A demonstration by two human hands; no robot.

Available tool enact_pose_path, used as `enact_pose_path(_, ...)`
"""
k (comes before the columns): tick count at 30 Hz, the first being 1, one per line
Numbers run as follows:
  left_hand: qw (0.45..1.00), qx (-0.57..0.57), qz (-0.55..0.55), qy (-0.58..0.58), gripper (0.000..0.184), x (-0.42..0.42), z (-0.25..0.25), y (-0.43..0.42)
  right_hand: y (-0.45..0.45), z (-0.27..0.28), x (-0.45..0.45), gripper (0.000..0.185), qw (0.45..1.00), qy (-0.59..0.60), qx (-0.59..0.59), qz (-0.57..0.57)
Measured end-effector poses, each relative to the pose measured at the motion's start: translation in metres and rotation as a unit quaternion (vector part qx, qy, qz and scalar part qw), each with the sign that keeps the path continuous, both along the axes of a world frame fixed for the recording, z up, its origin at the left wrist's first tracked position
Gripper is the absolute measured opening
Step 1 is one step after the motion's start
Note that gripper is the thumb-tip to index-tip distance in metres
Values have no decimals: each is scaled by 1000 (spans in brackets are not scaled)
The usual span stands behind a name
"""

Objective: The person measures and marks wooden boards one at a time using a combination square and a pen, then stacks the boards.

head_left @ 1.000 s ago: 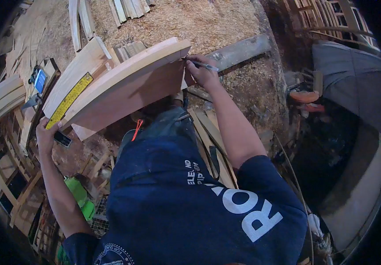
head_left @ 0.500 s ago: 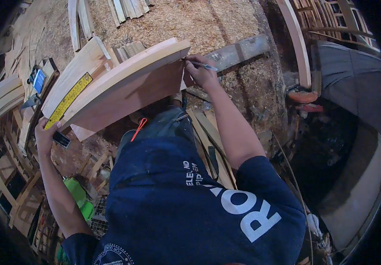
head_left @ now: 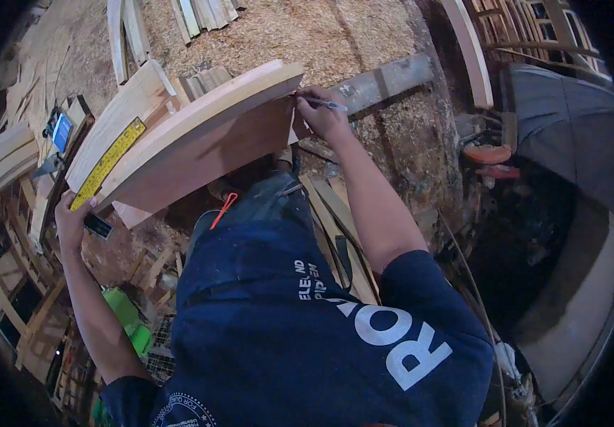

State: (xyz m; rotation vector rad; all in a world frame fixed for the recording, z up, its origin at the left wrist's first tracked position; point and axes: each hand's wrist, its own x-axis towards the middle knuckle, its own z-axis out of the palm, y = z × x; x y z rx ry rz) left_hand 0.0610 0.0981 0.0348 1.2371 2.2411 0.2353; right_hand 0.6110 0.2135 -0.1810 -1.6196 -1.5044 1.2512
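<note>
My left hand point(head_left: 71, 219) is closed around the lower end of a yellow ruler point(head_left: 111, 161) with black markings. The ruler lies along the top of a light wooden board point(head_left: 200, 112), near its left end. At the board's right end, my right hand point(head_left: 319, 114) pinches a slim pen point(head_left: 332, 104), its tip end hidden by the fingers close to the wood. Below the board hangs a wide reddish-brown wood panel point(head_left: 207, 160). A dark rectangular object point(head_left: 98, 225) shows just beside my left hand; its kind is unclear.
Wood shavings point(head_left: 286, 32) cover the ground ahead. A grey plank point(head_left: 389, 82) lies beyond my right hand. A device with a lit screen point(head_left: 62, 132) stands at left. Timber strips point(head_left: 339, 228) lie by my legs, and an orange round object point(head_left: 487, 154) sits at right.
The board's right end has shifted very slightly left in view, and my right hand with the pen a little too. Both hands keep their grips.
</note>
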Motion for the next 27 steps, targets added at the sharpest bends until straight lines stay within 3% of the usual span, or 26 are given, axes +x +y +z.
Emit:
enact_pose_path(11, 1000, -13, 6, -6, 30, -11, -5, -2, 1, -8, 1, 21, 999, 40, -25, -7)
enact_pose_path(14, 1000, -18, 2, 7, 30, -11, -4, -3, 0, -15, -1, 21, 999, 43, 13, -18)
enact_pose_path(20, 999, 2, 10, -32, 30, -5, -2, -1, 0, 11, 14, 23, 997, 39, -71, -2)
enact_pose_path(23, 1000, -24, -4, 18, 34, -4, 2, -2, -5, 9, 24, 24, 996, -2, -37, -77)
enact_pose_path(27, 981, 59, -86, 166, 35, -14, -13, -12, 12, -14, 38, 23, 993, 73, 84, -44)
